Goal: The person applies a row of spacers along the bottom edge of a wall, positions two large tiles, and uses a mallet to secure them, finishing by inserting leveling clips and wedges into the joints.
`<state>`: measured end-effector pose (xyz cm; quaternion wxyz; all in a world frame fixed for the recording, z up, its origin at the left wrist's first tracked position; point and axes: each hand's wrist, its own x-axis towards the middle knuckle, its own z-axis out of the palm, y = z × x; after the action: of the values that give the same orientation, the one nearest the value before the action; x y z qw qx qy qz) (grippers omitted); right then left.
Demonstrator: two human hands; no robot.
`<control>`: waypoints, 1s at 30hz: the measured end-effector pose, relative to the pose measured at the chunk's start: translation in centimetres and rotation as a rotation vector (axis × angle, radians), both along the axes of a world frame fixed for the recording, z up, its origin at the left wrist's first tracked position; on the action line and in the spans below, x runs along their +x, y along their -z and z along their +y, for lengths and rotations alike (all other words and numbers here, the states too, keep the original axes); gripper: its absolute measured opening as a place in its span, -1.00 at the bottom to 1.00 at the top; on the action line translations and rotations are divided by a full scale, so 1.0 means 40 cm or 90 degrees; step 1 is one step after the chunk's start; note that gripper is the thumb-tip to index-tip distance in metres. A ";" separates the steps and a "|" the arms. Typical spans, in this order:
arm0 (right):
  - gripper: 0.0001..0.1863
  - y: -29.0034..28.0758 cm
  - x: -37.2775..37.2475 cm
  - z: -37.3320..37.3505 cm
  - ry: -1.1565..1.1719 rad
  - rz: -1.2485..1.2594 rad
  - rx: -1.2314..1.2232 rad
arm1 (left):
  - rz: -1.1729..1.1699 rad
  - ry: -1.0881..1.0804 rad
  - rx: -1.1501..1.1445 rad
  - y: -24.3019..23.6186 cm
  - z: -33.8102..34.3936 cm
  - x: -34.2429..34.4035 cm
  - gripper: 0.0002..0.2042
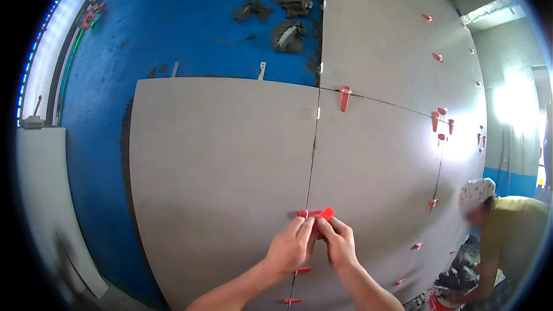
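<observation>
Large grey tiles (224,155) cover the wall, and my hands meet at the upright joint between two of them. A bright red tile-levelling wedge (328,213) sticks up from the fingers of my right hand (341,245), which pinch it. Just left of it, another red wedge (302,213) lies across the joint in a white clip (306,214). My left hand (290,246) is closed, its fingertips right below that clip; what they grip is hidden. Lower on the same joint sit a red wedge (303,269) and one more (292,300).
Blue wall (173,23) with grey mortar lumps (288,36) lies above the left tile. Two metal tabs (262,71) stand on its top edge. More red wedges (344,98) dot the right tiles. A co-worker (512,230) bends over a red bucket (440,302) at lower right.
</observation>
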<state>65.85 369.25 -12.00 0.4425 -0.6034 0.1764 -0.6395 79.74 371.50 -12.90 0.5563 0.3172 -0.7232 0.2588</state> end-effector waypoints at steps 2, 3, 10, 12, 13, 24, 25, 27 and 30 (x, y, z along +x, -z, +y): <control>-0.71 -0.030 -0.021 -0.029 0.086 0.066 -0.051 | -0.018 -0.068 -0.015 -0.055 -0.019 0.029 -0.74; -0.68 -0.047 -0.038 -0.054 0.168 0.135 -0.104 | 0.004 -0.091 -0.038 -0.101 -0.031 0.050 -0.74; -0.35 -0.119 -0.238 -0.338 0.940 0.397 -0.429 | 0.020 -0.241 -0.158 -0.467 -0.196 0.180 -0.79; -0.33 -0.100 -0.268 -0.377 0.966 0.412 -0.428 | 0.002 -0.261 -0.151 -0.537 -0.227 0.167 -0.80; -0.32 -0.090 -0.277 -0.392 0.986 0.431 -0.436 | -0.008 -0.284 -0.144 -0.563 -0.237 0.159 -0.80; -0.30 -0.044 -0.341 -0.422 0.956 0.381 -0.389 | -0.158 -0.228 -0.228 -0.601 -0.294 0.122 -0.78; -0.31 -0.043 -0.345 -0.423 0.956 0.383 -0.394 | -0.141 -0.231 -0.252 -0.593 -0.301 0.115 -0.77; -0.32 -0.043 -0.345 -0.422 0.950 0.375 -0.399 | -0.126 -0.236 -0.273 -0.581 -0.308 0.110 -0.77; -0.33 -0.047 -0.349 -0.419 0.952 0.371 -0.396 | -0.128 -0.226 -0.281 -0.571 -0.305 0.103 -0.75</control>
<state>51.89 352.50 -10.14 -0.3435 -0.5623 0.4511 -0.6020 83.88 359.32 9.95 0.4833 0.2825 -0.6343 0.5332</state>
